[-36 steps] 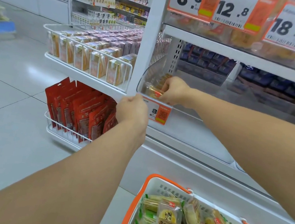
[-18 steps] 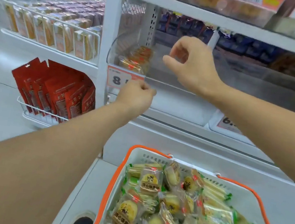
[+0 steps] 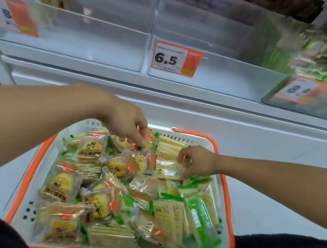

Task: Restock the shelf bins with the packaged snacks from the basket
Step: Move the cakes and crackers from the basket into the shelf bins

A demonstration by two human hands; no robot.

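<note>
Fingers (image 3: 140,139) of both hands curl down onto basket (image 3: 229,202) snacks (image 3: 93,149).

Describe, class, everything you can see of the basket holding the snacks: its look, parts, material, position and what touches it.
The basket is a white, rectangular, plastic-looking tub with slotted walls and an orange rim and handles. It sits upright below the shelf bins, in front of the person. Clear-wrapped snacks fill it: round yellow pastries mostly on the left, green-trimmed cracker packs on the right. The left hand and right hand both reach into its far end, fingers on packets.
</note>
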